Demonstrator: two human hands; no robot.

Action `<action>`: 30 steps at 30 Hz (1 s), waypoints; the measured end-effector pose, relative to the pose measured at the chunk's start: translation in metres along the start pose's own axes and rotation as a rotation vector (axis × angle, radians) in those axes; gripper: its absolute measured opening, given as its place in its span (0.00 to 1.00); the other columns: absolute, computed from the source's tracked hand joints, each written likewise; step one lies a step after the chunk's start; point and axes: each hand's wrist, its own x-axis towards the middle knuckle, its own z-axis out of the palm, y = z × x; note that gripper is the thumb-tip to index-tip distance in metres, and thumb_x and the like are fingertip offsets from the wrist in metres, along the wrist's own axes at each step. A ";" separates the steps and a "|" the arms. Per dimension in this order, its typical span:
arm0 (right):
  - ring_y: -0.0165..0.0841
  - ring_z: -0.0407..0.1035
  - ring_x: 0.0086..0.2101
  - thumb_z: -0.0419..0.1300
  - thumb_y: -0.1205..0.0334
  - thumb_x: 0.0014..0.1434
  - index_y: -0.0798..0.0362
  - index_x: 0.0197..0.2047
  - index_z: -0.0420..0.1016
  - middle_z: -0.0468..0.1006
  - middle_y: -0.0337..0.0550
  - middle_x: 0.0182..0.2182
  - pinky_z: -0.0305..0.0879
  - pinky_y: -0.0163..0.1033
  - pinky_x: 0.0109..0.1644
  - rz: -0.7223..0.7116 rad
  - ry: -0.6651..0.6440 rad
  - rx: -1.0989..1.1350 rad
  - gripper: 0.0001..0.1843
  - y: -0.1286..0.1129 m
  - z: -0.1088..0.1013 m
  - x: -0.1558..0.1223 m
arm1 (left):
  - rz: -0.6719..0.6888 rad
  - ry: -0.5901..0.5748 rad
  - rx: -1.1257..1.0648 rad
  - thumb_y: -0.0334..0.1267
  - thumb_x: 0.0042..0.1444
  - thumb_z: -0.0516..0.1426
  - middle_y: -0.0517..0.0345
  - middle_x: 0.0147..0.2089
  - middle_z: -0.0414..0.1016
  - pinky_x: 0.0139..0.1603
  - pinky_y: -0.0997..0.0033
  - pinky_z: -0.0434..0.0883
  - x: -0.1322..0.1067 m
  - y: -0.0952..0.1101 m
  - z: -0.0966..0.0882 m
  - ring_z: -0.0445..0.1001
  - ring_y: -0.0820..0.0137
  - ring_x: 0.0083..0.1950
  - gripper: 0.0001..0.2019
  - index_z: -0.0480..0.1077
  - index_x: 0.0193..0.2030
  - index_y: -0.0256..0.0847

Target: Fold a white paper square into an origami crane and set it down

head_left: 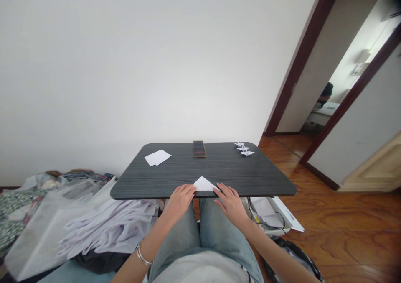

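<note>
A white sheet of paper folded into a triangle (203, 184) lies at the front edge of the dark table, its point facing away from me. My left hand (181, 199) has its fingers close together on the paper's left corner; the thumb is hidden. At the right corner, my right hand (232, 202) rests with fingers spread and fingertips touching the paper, its thumb apart near the table edge.
The dark table (140, 182) holds white paper sheets (158, 157) at left, a phone (199, 149) at the back and several folded paper cranes (246, 152) at back right. Clothes (109, 224) are piled left. A box with cables (267, 216) stands below right.
</note>
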 end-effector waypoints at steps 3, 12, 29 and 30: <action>0.41 0.62 0.53 0.50 0.64 0.61 0.52 0.52 0.69 0.69 0.50 0.53 0.59 0.47 0.53 -0.015 0.044 0.050 0.16 0.002 0.002 0.002 | 0.034 -0.004 -0.075 0.35 0.61 0.49 0.54 0.48 0.73 0.50 0.65 0.64 0.016 0.004 0.006 0.68 0.67 0.50 0.10 0.67 0.47 0.41; 0.37 0.70 0.38 0.50 0.64 0.62 0.50 0.38 0.77 0.78 0.46 0.36 0.64 0.41 0.41 -0.002 0.174 0.209 0.13 0.004 0.005 0.005 | 0.123 -0.005 -0.071 0.38 0.59 0.52 0.53 0.41 0.75 0.44 0.67 0.68 0.018 0.004 0.010 0.71 0.67 0.43 0.08 0.69 0.42 0.40; 0.28 0.67 0.17 0.63 0.46 0.46 0.56 0.39 0.71 0.76 0.39 0.20 0.66 0.33 0.20 0.690 -0.081 1.471 0.23 -0.020 -0.025 0.022 | 0.195 0.400 -0.009 0.29 0.60 0.49 0.52 0.42 0.77 0.44 0.67 0.69 -0.007 0.006 -0.003 0.74 0.68 0.44 0.11 0.71 0.42 0.39; 0.28 0.67 0.16 0.64 0.47 0.45 0.57 0.36 0.71 0.76 0.39 0.18 0.65 0.32 0.20 0.663 -0.107 1.480 0.22 -0.022 -0.027 0.023 | 0.198 0.418 -0.021 0.29 0.59 0.50 0.53 0.42 0.77 0.45 0.67 0.69 -0.006 0.008 -0.006 0.73 0.68 0.44 0.10 0.71 0.42 0.39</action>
